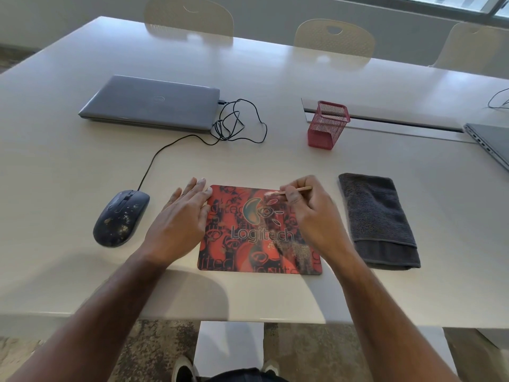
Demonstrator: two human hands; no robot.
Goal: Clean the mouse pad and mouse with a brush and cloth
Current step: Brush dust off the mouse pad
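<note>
Right now, step in hand: I am brushing the far-right part of the mouse pad, judging by where the bristles are sitting.

Right hand: its fingers are pinching the thin wooden brush like a pen, handle pointing right, pale bristle end lying on the pad's far area just right of the logo.

Left hand: fingers are lying straight and relaxed, flat on the worktop with fingertips touching the pad's far-left corner; I am reading this as pinning the pad so it is not sliding under the strokes.

Dirt: pale gritty patches are showing on the pad's near-right area, so that part is looking unfinished.

Mouse: it is sitting left of the pad, apart from it, speckled with pale grime and untouched, its cable running far toward the closed laptop.

Cloth: it is lying folded just right of the pad, within easy reach of the brushing hand for the wiping step.

Open room: bare worktop is lying beyond the pad's far edge, up to the red mesh holder, so outward strokes are having space.

Edges: the pad's near edge is sitting near the worktop's near edge, so debris swept toward me could be falling to the floor.
</note>
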